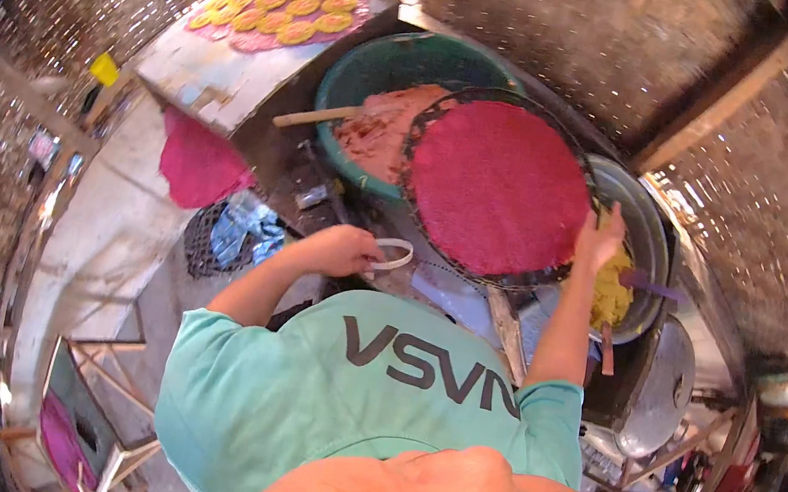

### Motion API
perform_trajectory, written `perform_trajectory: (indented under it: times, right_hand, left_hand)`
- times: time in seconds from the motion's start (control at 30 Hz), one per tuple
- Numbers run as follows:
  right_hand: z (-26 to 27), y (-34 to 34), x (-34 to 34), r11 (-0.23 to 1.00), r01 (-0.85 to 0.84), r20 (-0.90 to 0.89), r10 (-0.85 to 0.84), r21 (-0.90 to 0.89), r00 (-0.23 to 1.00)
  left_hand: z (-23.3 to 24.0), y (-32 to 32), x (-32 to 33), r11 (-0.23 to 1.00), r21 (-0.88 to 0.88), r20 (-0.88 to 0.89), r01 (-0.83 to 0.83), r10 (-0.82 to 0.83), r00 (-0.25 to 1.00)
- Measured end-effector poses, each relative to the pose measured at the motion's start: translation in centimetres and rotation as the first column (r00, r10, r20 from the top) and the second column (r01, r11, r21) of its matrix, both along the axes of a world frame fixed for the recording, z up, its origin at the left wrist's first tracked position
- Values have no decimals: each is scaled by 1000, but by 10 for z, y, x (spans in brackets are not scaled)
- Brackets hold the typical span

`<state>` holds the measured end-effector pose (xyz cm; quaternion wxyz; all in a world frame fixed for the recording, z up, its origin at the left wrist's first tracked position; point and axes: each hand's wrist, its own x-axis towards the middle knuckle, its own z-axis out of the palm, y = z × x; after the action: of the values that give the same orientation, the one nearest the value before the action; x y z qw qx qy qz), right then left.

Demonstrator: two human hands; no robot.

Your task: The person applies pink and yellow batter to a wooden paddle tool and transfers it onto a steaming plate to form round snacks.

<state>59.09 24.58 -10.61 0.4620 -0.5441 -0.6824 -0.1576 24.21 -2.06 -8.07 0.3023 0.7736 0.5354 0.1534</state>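
A thin white ring (393, 255) is gripped in the fingers of my left hand (345, 251), in front of my chest. My right hand (598, 239) holds the right edge of a large round dark-rimmed tray (509, 282). A flat, bright pink sheet (503, 186) covers most of that tray; I cannot tell its material. The tray overlaps a green basin (356, 77) of pinkish paste (379, 132), with a wooden stick (318, 116) across its rim. Partly behind my right forearm is a metal basin (652, 243) of yellow mash (612, 293), with a purple-handled utensil (646, 284) in it.
Yellow discs (299, 6) lie on pink sheets on a white surface (215, 73) at upper left. A pink cloth-like piece (199, 164) hangs below it, above a dark crate (203, 251) holding blue plastic. A metal lid (662, 390) leans at right. Woven walls stand around.
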Motion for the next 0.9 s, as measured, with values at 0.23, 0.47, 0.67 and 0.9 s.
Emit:
perform_trajectory:
  times: [0.23, 0.47, 0.67, 0.9]
  right_hand:
    - [27, -40, -19, 916, -350, -523, 203, -199, 828]
    - [77, -81, -20, 865, -464, -572, 285, -193, 769]
    - [63, -118, -19, 799, -533, -369, 423, -280, 828]
    - [37, -134, -53, 663, -614, 30, 689, -427, 724]
  left_hand:
    - [41, 50, 43, 785, 614, -53, 77, -57, 997]
    - [10, 95, 86, 714, 667, -272, 214, -35, 962]
    - [34, 56, 17, 683, 364, 275, -633, 571, 774]
    - [-113, 31, -98, 667, -40, -683, -744, 525, 508]
